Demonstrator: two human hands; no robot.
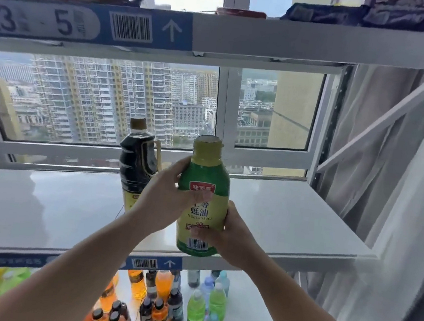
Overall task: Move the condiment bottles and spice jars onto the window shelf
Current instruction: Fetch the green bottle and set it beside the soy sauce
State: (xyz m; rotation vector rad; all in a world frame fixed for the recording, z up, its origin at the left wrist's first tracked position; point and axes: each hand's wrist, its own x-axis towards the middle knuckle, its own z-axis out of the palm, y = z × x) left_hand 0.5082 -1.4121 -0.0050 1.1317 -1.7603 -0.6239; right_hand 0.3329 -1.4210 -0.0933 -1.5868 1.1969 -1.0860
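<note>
Oyster sauce bottle [205, 175], green-yellow plastic, is being held upright at the front edge of the window shelf [291, 221]; whether it is touching the surface cannot be told. Left hand [162, 197] is wrapping its upper body; right hand [231, 238] is curling round the lower side. Dark soy sauce bottle [136, 160] is standing on the glossy white shelf just behind, window [94, 101] beyond.

Handled bottle [136, 163] on shelf [291, 215], left of sauce bottle [202, 201]

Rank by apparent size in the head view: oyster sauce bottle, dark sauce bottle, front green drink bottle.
1. oyster sauce bottle, but nearest camera
2. dark sauce bottle, partly hidden
3. front green drink bottle
</note>
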